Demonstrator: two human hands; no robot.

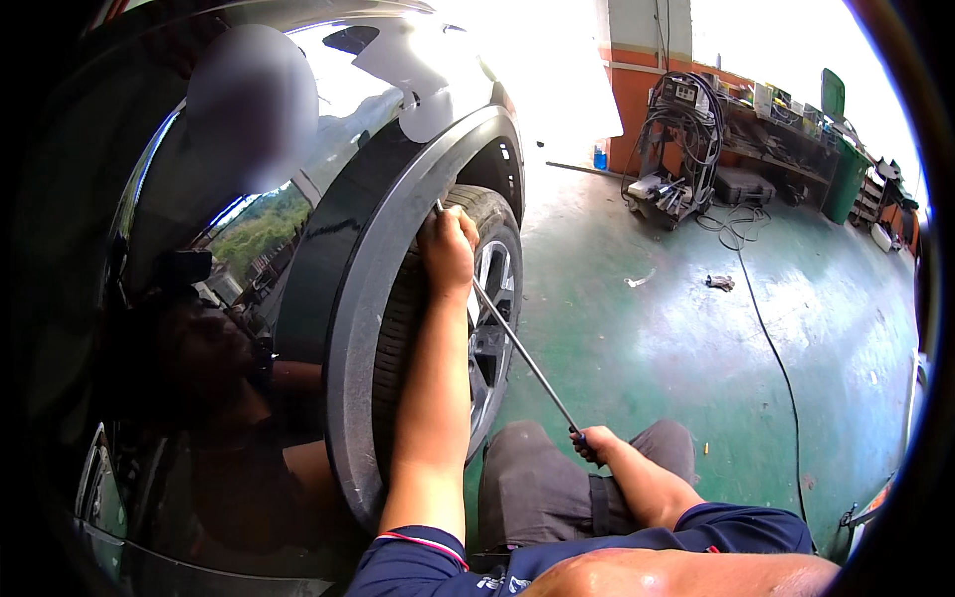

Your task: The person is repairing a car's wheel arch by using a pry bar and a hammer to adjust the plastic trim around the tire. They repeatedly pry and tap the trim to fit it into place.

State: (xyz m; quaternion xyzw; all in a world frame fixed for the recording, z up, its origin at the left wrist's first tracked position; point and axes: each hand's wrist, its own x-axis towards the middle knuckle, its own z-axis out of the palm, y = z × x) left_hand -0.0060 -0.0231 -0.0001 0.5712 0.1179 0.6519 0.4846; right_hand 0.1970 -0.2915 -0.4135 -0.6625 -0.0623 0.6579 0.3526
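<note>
A long thin metal rod (527, 356) with a dark handle slants from my lap up to the wheel arch (360, 269) of a dark car. My left hand (450, 251) is closed round its upper part, between the arch trim and the top of the tyre (489, 211). The rod's tip shows just above that fist, close to the inner edge of the trim. Down by my knees, my right hand (597, 444) grips the dark handle. Behind the rod is the spoked wheel rim (487, 343). My left forearm hides part of the tyre.
The glossy car body (239, 398) stands close on my left. On the green floor (637, 338) lie a dark crumpled object (719, 283) and a black cable (771, 338). A cart with coiled cables (681, 139), a grey case (743, 186) and a cluttered bench (776, 139) stand farther back.
</note>
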